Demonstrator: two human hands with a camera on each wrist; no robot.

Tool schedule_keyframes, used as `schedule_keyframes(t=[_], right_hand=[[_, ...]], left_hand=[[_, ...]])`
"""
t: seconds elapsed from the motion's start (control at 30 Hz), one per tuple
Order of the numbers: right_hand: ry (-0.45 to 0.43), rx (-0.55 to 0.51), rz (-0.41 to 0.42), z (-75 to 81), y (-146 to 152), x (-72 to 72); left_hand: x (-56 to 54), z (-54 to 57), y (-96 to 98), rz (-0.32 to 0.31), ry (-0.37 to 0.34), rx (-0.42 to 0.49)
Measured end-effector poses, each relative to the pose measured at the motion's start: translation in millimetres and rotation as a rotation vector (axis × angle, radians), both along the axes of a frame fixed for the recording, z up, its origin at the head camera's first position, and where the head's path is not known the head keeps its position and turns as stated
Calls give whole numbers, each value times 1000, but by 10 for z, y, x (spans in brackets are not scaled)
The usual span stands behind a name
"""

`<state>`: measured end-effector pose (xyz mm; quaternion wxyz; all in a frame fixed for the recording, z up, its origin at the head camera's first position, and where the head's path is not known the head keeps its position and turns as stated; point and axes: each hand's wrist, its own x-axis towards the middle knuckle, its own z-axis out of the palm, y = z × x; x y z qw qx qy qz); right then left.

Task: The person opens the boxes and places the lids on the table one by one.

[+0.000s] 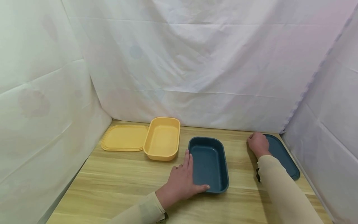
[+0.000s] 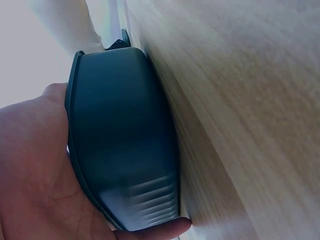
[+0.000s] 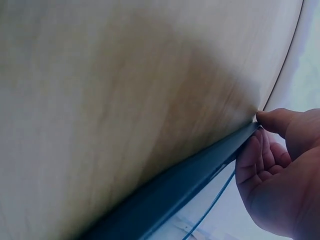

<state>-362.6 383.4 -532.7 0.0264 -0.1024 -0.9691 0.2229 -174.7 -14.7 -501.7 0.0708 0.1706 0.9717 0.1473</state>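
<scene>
My left hand (image 1: 180, 183) rests along the left side of a dark blue rectangular box (image 1: 208, 165). Its thumb lies over the near rim, and two straight fingers reach up the side wall. In the left wrist view the palm (image 2: 35, 165) faces the box's rim, and one finger extends past its ribbed end wall (image 2: 152, 200). Over at the right, my right hand (image 1: 258, 143) is at the left edge of a flat dark blue lid (image 1: 282, 155). In the right wrist view the thumb and fingers pinch the edge of this lid (image 3: 185, 185).
A yellow box (image 1: 162, 141) stands open-topped to the left of the dark blue box, touching or overlapping the right end of a flat yellow lid (image 1: 124, 138). White cloth (image 1: 195, 62) hangs behind the wooden table (image 1: 117, 183) and along both sides.
</scene>
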Motion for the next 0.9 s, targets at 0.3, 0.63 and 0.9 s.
schedule_keyframes(t=[0.3, 0.63, 0.9], right_hand=[[7, -39, 43, 48, -40, 41], [-62, -191, 181, 174, -440, 210], [-148, -522, 295, 258, -913, 411]], left_hand=[[-25, 16, -23, -4, -15, 8], [-41, -53, -213, 41, -91, 349], [-22, -23, -431, 153, -117, 806]])
